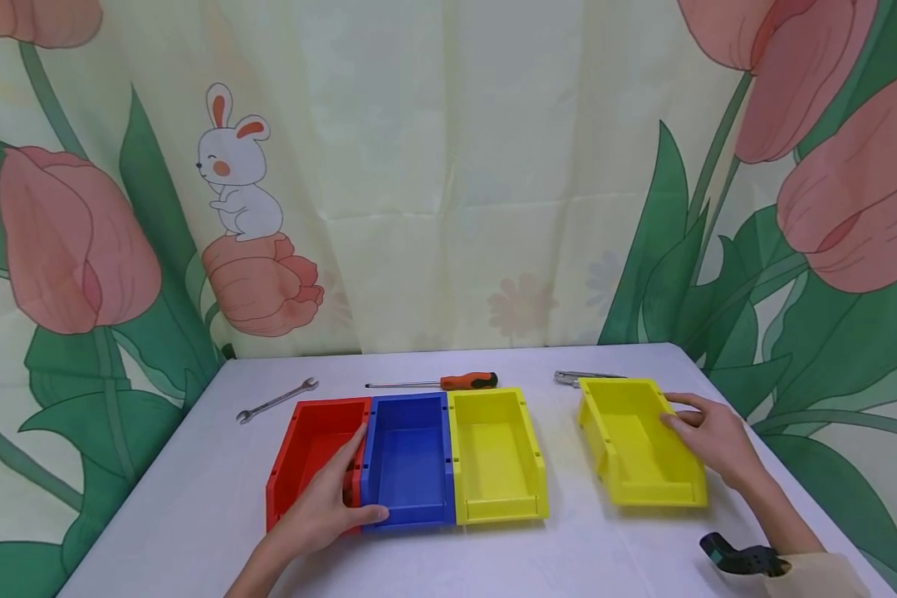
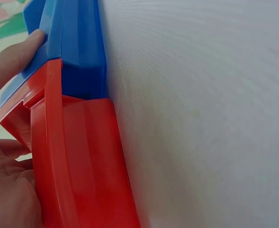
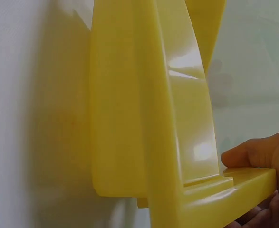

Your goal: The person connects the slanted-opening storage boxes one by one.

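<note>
Head view gives me the whole worktop, covered in pale cloth, with a flowered curtain hanging behind it. Three bins stand side by side, touching, near the front: a red bin on the left, a blue bin in the middle, and a yellow bin on the right. I see my left hand resting on the red bin's front, fingers curled round the wall where red meets blue, thumb lying along the blue bin's front edge. The left wrist view confirms that grip: a fingertip presses the blue rim and the palm sits against the red side, so the hand is closed on the red bin.

A second yellow bin sits apart to the right, slightly turned. My right hand holds its right wall, fingers over the rim and pinching it. The right wrist view shows fingertips at the rim of that yellow wall.

Behind the bins lie a spanner at the left, a screwdriver with an orange handle in the middle, and a metal tool just behind the separate yellow bin; I cannot tell what kind it is
</note>
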Motion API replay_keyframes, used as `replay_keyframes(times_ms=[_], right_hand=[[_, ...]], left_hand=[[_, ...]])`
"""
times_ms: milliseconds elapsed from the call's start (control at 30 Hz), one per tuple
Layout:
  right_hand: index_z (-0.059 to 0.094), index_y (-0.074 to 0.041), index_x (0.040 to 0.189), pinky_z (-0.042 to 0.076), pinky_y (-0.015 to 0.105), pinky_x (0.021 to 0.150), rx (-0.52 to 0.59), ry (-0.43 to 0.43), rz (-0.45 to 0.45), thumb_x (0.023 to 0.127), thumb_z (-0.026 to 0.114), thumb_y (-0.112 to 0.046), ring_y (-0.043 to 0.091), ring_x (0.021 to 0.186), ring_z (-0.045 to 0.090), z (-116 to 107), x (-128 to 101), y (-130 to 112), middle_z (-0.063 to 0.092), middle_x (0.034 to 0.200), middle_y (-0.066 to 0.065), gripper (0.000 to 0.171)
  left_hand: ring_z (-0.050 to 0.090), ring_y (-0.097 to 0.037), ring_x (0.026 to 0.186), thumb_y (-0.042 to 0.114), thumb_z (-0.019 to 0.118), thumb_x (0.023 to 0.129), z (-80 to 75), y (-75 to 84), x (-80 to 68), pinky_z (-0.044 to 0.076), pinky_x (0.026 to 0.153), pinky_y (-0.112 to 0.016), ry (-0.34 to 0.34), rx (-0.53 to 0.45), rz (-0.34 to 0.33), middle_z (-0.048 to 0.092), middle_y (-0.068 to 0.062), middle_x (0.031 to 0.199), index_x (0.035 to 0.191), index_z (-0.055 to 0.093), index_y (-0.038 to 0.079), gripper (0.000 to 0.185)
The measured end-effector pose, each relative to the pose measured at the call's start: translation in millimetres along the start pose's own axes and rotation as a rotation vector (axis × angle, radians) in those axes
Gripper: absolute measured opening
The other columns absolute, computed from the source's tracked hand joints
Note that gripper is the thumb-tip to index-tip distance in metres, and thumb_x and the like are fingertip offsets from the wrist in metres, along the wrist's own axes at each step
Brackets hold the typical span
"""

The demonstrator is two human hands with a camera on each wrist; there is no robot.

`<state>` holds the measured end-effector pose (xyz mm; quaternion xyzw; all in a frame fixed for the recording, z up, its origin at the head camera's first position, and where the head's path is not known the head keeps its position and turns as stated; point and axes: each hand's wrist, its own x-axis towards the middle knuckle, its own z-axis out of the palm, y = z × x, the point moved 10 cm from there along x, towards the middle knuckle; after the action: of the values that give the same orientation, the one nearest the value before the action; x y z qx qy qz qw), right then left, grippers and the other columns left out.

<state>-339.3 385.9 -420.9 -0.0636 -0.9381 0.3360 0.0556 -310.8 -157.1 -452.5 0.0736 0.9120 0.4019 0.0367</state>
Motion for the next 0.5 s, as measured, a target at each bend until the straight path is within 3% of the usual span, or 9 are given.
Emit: replay_keyframes(times_ms=[500], right_hand=[[0.046, 0.003, 0.155, 0.064, 0.049, 0.095, 0.047, -0.025, 0.007, 0.108, 0.060, -0.027, 0.047, 0.116, 0.071, 4.6, -0.8, -49.6, 0.058, 0.145, 0.038, 0.057]], left_hand=[[0.046, -0.045, 0.150, 0.033, 0.099, 0.071, 0.9, -0.8, 0.6, 0.058, 0.105, -0.062, 0.004, -0.004, 0.004, 0.038, -0.014, 0.170, 0.171, 0.021, 0.022, 0.127]])
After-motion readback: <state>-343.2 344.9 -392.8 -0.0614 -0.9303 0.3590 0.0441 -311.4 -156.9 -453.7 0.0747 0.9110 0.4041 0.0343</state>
